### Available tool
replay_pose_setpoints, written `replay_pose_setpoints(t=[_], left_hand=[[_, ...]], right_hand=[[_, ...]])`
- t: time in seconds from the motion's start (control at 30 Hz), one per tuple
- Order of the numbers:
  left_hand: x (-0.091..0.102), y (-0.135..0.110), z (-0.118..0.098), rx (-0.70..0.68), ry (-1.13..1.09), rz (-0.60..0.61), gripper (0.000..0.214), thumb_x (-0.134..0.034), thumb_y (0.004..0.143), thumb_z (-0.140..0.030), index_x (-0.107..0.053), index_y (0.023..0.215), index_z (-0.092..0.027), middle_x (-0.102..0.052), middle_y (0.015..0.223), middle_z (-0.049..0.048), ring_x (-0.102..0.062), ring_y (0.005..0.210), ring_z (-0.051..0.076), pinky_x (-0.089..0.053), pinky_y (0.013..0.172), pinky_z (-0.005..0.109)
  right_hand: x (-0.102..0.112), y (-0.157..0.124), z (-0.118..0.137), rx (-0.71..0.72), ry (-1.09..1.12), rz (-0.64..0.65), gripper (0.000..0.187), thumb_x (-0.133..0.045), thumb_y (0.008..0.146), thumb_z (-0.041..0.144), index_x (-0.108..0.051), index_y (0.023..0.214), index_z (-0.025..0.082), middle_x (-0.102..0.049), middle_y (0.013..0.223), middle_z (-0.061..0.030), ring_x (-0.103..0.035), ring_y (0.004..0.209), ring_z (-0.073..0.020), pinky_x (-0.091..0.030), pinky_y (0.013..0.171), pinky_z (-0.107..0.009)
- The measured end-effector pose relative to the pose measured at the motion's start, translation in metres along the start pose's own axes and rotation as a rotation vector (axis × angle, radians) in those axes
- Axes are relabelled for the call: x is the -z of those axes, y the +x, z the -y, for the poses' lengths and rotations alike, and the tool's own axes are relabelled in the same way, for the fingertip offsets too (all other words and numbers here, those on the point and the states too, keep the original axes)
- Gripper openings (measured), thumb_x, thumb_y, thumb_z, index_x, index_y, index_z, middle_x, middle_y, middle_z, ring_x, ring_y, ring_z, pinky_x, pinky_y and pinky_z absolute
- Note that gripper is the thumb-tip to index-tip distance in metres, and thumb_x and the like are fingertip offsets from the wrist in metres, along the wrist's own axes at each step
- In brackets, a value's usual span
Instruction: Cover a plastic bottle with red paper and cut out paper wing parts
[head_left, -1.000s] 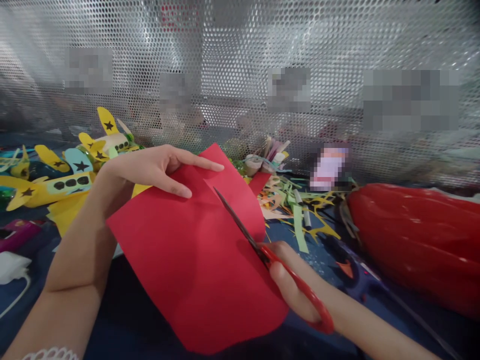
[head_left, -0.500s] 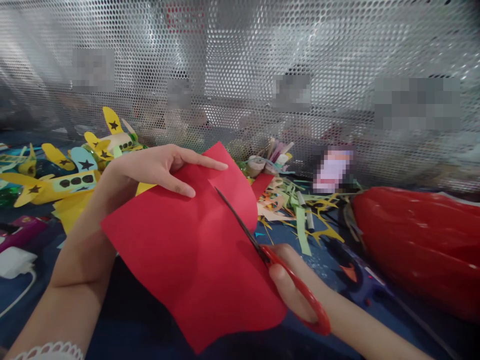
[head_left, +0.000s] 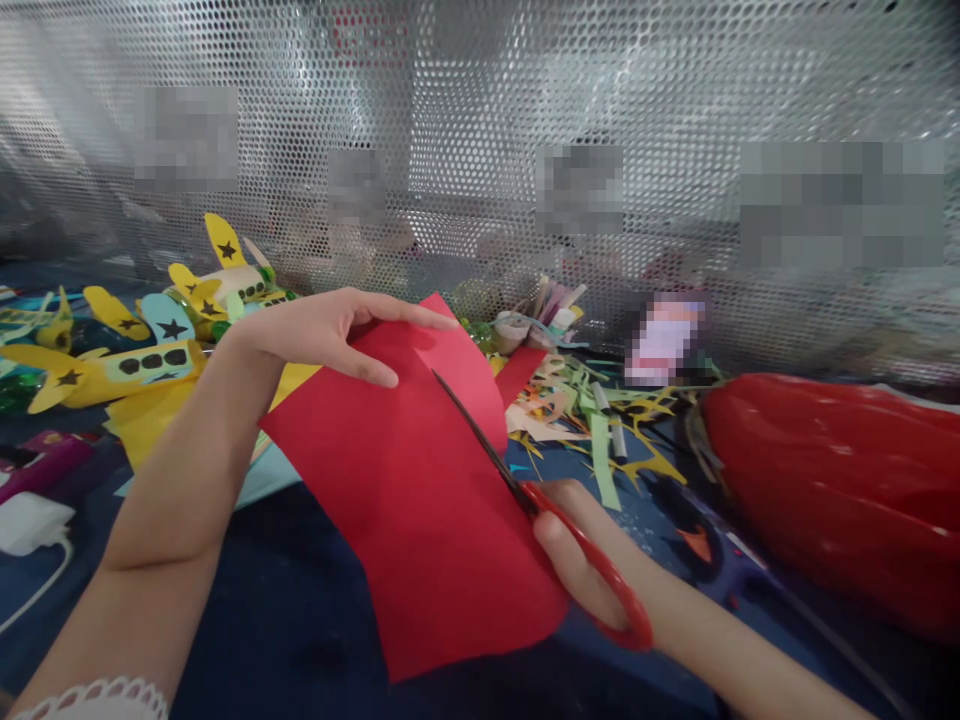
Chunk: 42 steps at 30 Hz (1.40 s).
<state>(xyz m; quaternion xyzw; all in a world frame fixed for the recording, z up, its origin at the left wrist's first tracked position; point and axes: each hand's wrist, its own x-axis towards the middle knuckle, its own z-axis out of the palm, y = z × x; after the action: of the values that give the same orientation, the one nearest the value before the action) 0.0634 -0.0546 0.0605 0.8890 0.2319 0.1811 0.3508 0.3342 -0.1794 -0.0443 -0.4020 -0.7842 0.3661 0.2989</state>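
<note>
My left hand (head_left: 330, 335) pinches the top of a red paper sheet (head_left: 405, 500) between thumb and fingers and holds it up over the table. My right hand (head_left: 581, 565) grips red-handled scissors (head_left: 555, 535), whose dark blades (head_left: 476, 435) point up and to the left, lying in a cut that runs into the sheet from its right edge. A strip of the red sheet stands to the right of the blades.
Yellow paper planes with black stars (head_left: 127, 350) lie at the left. A heap of paper scraps and pens (head_left: 592, 400) sits behind the sheet. A shiny red bag (head_left: 832, 480) fills the right. A perforated metal screen (head_left: 480, 150) closes the back. A white charger (head_left: 26, 525) lies at far left.
The red sheet has turned and swung to the right under my left hand, so its lower left corner has drawn in. The scissors have stayed almost in place.
</note>
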Motion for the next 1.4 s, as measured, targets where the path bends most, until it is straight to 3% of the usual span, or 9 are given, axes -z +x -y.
replay_pose_setpoints(t=[0.37,0.6,0.77,0.97,1.17,1.4], left_hand=[[-0.003,0.002,-0.002,0.119,-0.126,0.064,0.065,-0.074,0.075,-0.024,-0.052,0.135,-0.034,-0.074,0.102,-0.0009,-0.072,0.088,0.02,-0.055,0.073,0.024],[-0.01,0.007,-0.006,0.053,-0.077,0.136,0.063,-0.073,0.076,-0.025,-0.051,0.134,-0.036,-0.074,0.102,-0.0022,-0.071,0.087,0.019,-0.053,0.075,0.024],[-0.016,0.011,-0.008,0.058,-0.141,0.163,0.065,-0.074,0.074,-0.025,-0.051,0.135,-0.035,-0.071,0.114,-0.0008,-0.068,0.098,0.02,-0.052,0.079,0.024],[-0.019,0.012,-0.013,0.068,-0.099,0.265,0.071,-0.067,0.081,-0.029,-0.036,0.145,-0.033,-0.065,0.124,-0.0002,-0.062,0.11,0.021,-0.048,0.089,0.025],[-0.022,0.012,-0.018,-0.015,-0.003,0.248,0.072,-0.069,0.08,-0.029,-0.038,0.144,-0.03,-0.062,0.13,-0.0009,-0.046,0.13,0.025,-0.037,0.105,0.03],[-0.024,0.011,-0.021,-0.02,0.004,0.243,0.072,-0.068,0.079,-0.029,-0.038,0.144,-0.03,-0.064,0.126,-0.0021,-0.045,0.131,0.026,-0.036,0.105,0.032]], right_hand=[[0.002,0.0,0.007,0.001,-0.06,0.067,0.064,-0.016,0.084,0.078,-0.033,0.061,0.021,-0.036,0.054,0.0033,-0.028,0.047,-0.0088,-0.023,0.044,-0.026],[0.002,-0.001,0.002,-0.05,-0.068,0.121,0.069,-0.015,0.082,0.081,-0.043,0.071,0.019,-0.046,0.062,-0.0007,-0.033,0.052,-0.0104,-0.028,0.047,-0.027],[0.002,-0.002,0.001,-0.044,-0.061,0.103,0.073,-0.013,0.08,0.083,-0.044,0.073,0.018,-0.049,0.066,-0.0026,-0.035,0.055,-0.0112,-0.03,0.05,-0.027],[0.002,-0.001,0.003,-0.028,-0.061,0.101,0.073,-0.012,0.08,0.083,-0.045,0.072,0.018,-0.048,0.066,-0.0021,-0.035,0.054,-0.0112,-0.029,0.05,-0.027],[0.002,-0.003,0.007,-0.001,-0.054,0.101,0.071,-0.012,0.083,0.08,-0.045,0.075,0.018,-0.05,0.068,-0.002,-0.037,0.056,-0.0116,-0.031,0.052,-0.027],[0.0,-0.003,0.006,0.005,-0.042,0.07,0.069,-0.015,0.083,0.08,-0.044,0.071,0.019,-0.046,0.063,-0.0002,-0.032,0.053,-0.0106,-0.027,0.049,-0.027]])
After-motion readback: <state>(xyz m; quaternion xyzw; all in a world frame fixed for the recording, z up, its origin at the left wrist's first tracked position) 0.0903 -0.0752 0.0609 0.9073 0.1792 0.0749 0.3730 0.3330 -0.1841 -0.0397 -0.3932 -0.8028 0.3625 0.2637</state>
